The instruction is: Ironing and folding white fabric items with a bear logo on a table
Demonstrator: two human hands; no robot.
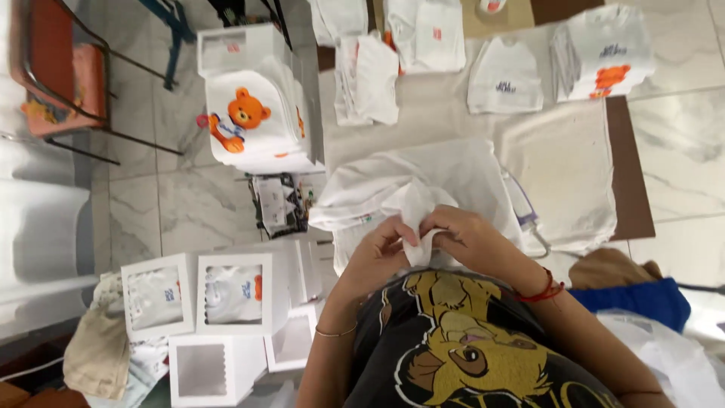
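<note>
Both my hands meet close to my chest on a piece of thin white tissue paper point(414, 210). My left hand point(375, 253) pinches its lower left edge. My right hand point(470, 236) grips the paper from the right, fingers curled over it. The paper sticks up between the hands, crumpled. Just beyond it lies a loosely folded white garment point(445, 175) on the cloth-covered table point(563, 155). A thin bracelet sits on my left wrist and a red cord on my right wrist.
Folded white shirts point(504, 79) and a stack with an orange bear print point(604, 53) lie at the table's far side. A pile of bear-print shirts point(253, 121) stands left. White window boxes point(234, 293) holding folded clothes sit at lower left. A red chair point(57, 72) stands far left.
</note>
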